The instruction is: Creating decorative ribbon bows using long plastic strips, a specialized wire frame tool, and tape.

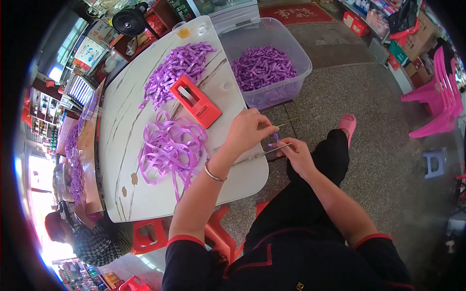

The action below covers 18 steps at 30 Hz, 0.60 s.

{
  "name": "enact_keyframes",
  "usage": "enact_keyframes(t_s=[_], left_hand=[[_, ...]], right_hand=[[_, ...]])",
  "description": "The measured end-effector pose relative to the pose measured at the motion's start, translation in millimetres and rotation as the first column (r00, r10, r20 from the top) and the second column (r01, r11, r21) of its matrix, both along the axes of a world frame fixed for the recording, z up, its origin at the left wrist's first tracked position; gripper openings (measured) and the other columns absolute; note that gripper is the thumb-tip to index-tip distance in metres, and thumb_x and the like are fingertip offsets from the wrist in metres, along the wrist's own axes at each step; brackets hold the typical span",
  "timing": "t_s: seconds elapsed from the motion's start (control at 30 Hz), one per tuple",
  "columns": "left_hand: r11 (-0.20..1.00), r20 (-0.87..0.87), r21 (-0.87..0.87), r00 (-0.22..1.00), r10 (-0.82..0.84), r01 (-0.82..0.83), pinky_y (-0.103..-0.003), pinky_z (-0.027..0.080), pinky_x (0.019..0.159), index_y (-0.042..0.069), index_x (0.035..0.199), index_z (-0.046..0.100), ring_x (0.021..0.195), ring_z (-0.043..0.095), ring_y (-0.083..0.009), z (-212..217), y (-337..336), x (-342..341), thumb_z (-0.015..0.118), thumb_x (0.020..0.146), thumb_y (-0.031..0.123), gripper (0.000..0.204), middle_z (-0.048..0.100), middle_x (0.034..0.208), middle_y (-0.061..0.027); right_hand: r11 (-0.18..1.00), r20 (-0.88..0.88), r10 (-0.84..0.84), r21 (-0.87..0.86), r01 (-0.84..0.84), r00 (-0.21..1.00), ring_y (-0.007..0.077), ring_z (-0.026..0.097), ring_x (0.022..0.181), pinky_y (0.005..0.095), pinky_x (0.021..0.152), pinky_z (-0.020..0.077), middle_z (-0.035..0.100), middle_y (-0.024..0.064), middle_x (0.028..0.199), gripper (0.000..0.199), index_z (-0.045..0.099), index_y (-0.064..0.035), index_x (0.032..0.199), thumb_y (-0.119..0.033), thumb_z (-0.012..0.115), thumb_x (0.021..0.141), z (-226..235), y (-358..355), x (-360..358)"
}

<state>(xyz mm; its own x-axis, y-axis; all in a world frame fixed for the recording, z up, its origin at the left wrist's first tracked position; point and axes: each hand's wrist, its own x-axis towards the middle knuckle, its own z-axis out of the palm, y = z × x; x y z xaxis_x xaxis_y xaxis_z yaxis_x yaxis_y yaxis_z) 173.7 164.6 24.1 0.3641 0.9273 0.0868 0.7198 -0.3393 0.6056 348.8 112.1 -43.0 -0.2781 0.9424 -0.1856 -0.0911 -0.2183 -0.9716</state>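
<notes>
My left hand [248,129], with a bangle on its wrist, is closed in a pinch just off the table's right edge. Between its fingertips is a small purple ribbon piece [275,137]. Close beside it, my right hand [298,157] has its fingers closed around a thin metal rod [274,149] that points left toward the table; its exact kind is too small to tell. On the table, a loose tangle of long purple ribbon [171,148] lies left of my left forearm. Beyond that is a red tape dispenser [196,102], and past it a pile of short purple ribbon pieces [182,65].
The white marble-patterned table [131,99] fills the left side. A clear plastic bin [302,65] of purple ribbon pieces stands at its far right. Red stools [148,235] are by the near edge, and another person [94,242] sits at the lower left. Pink chairs [439,99] stand right.
</notes>
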Motion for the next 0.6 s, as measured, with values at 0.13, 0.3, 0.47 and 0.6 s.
enact_keyframes(t_s=[0.13, 0.3, 0.47, 0.6], left_hand=[[0.998, -0.008, 0.051, 1.000, -0.026, 0.026, -0.033, 0.041, 0.058, 0.005, 0.071, 0.067, 0.064, 0.051, -0.0211, -8, 2, -1, 0.070, 0.073, 0.024, 0.020, 0.051, 0.068, -0.0083], [0.998, 0.055, 0.044, 0.998, -0.040, 0.038, -0.037, 0.042, 0.065, 0.007, 0.069, 0.066, 0.071, 0.052, -0.0265, -12, 2, -5, 0.067, 0.073, 0.028, 0.022, 0.053, 0.070, -0.0088], [0.997, 0.044, 0.050, 0.997, -0.069, 0.066, -0.037, 0.042, 0.064, 0.007, 0.071, 0.067, 0.071, 0.053, -0.0268, -16, 4, -9, 0.066, 0.074, 0.027, 0.021, 0.054, 0.071, -0.0093], [0.995, 0.075, 0.043, 0.993, -0.090, 0.086, -0.037, 0.042, 0.063, 0.006, 0.071, 0.066, 0.070, 0.053, -0.0263, -21, 8, -10, 0.065, 0.075, 0.028, 0.022, 0.054, 0.072, -0.0095]], right_hand=[[0.998, 0.052, 0.019, 0.053, -0.022, 0.998, 0.0076, 0.056, 0.069, 0.0196, 0.067, 0.0421, 0.063, 0.0035, 0.076, 0.020, 0.063, 0.0005, 0.093, -0.017, 0.053, 0.090, -8, -27, 18], [0.998, 0.292, 0.025, 0.055, -0.043, 0.956, 0.0098, 0.059, 0.064, 0.0247, 0.067, 0.0418, 0.066, 0.0041, 0.069, 0.017, 0.068, -0.0046, 0.086, -0.016, 0.056, 0.086, 19, -89, 37], [0.935, 0.415, 0.081, 0.282, -0.213, 0.906, 0.0156, 0.062, 0.079, 0.0361, 0.091, 0.0355, 0.066, 0.0032, 0.077, 0.012, 0.067, -0.0062, 0.081, -0.014, 0.058, 0.083, 47, -140, 60], [0.857, 0.452, 0.065, 0.432, -0.282, 0.890, 0.0189, 0.056, 0.097, 0.0341, 0.088, 0.0341, 0.064, 0.0019, 0.086, 0.006, 0.068, -0.0108, 0.077, -0.016, 0.067, 0.076, 48, -169, 75]])
